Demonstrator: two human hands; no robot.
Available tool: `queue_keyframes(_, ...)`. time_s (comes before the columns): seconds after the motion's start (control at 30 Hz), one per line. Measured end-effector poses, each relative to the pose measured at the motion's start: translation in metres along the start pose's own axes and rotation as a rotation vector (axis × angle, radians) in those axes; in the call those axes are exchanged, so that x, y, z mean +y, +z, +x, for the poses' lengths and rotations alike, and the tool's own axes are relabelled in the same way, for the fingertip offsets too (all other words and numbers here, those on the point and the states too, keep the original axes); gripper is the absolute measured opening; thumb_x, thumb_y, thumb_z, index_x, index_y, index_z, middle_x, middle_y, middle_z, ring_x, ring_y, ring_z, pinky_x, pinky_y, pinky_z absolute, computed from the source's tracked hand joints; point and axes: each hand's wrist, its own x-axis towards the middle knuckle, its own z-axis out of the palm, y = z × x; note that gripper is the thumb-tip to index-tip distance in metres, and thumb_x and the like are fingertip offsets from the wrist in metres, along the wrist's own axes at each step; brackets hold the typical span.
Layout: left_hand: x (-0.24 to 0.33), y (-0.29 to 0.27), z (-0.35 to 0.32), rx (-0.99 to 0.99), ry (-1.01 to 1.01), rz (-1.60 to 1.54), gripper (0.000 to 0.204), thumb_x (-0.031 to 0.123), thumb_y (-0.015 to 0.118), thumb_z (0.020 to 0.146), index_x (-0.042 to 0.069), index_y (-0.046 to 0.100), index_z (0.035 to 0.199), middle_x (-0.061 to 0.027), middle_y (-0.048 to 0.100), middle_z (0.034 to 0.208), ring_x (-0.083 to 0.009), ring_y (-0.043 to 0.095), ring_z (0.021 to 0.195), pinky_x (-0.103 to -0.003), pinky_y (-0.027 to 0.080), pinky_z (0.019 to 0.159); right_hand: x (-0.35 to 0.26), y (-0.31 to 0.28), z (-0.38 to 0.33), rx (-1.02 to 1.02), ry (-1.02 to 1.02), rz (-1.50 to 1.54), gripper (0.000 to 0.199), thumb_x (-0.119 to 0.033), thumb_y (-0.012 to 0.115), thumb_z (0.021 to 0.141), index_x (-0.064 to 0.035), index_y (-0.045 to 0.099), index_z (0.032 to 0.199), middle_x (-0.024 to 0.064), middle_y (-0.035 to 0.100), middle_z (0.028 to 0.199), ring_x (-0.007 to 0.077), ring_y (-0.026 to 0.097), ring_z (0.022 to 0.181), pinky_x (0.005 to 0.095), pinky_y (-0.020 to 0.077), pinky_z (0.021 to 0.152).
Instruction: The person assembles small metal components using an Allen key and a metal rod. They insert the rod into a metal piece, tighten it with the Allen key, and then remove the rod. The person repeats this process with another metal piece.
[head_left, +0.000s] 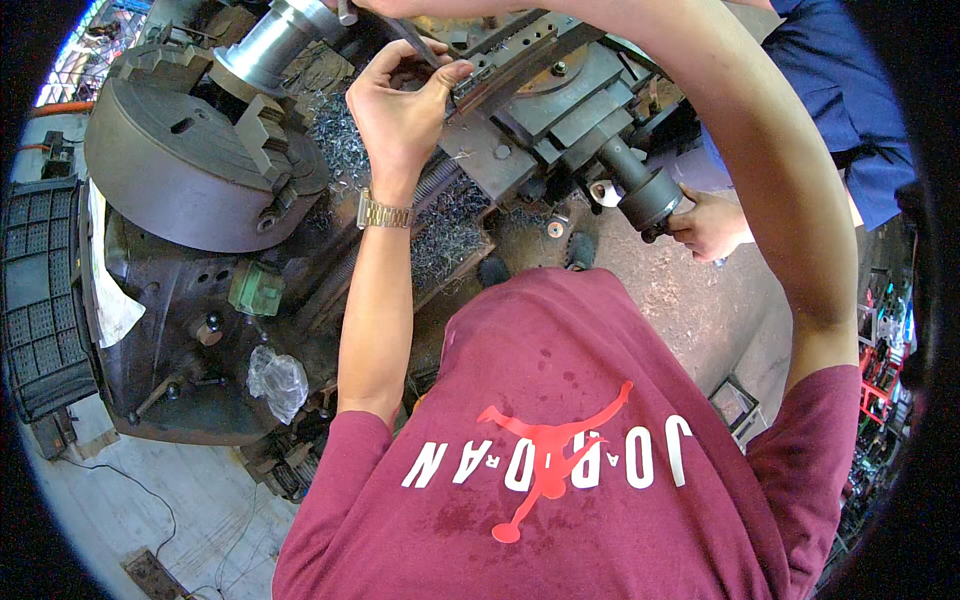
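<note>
L hand (pixel 400 105) raised over the lathe, forearm coming straight up from lower edge, wrist slightly bent back, metal watch (pixel 385 212) on wrist. Fingers curled, thumb and fingertips pressed against the near end of a flat steel bar (pixel 520 62) that sits on the tool post (pixel 560 95) — bar runs up-right from the fingers. Whether it is a true pinch or just a press: can't tell, fingertips partly hidden by the bar's end.

R arm arcs wide from right shoulder, elbow high, forearm sweeping across top of frame. R hand (pixel 385 6) cut off by top edge — only a sliver shows, near a small cylindrical piece (pixel 346 12). Finger state: can't tell.

Chuck (pixel 190 160) w/ stepped jaws lies left of L hand, well apart; swarf (pixel 345 140) piled between chuck and carriage.

Second person, blue sleeve, upper right: their hand (pixel 712 225) grips a dark round handle (pixel 650 198) below the tool post. Rest of that person out of frame.
</note>
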Motion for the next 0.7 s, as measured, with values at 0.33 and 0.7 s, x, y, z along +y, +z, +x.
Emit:
queue_keyframes(0.33, -0.004, -0.001, 0.000, -0.045, 0.009, 0.150, 0.020, 0.000, 0.082, 0.083, -0.001, 0.071, 0.101, -0.0035, 0.073, 0.094, -0.0083, 0.065, 0.086, -0.025, 0.052, 0.080, -0.001, 0.008, -0.005, 0.094, 0.023, 0.027, 0.019, -0.002, 0.062, 0.085, 0.0027, 0.072, 0.101, 0.0192, 0.074, 0.092, 0.0276, 0.073, 0.084, 0.0368, 0.0576, 0.078)
queue_keyframes(0.7, -0.008, -0.011, -0.006, -0.107, -0.042, 0.109, 0.019, -0.006, 0.078, 0.082, -0.002, 0.071, 0.100, -0.0026, 0.072, 0.093, -0.0080, 0.063, 0.085, -0.025, 0.050, 0.080, 0.031, 0.052, -0.007, 0.336, 0.431, 1.639, 0.017, -0.011, 0.062, 0.101, 0.0039, 0.061, 0.110, 0.0114, 0.069, 0.097, 0.0178, 0.067, 0.088, 0.0316, 0.0562, 0.081)
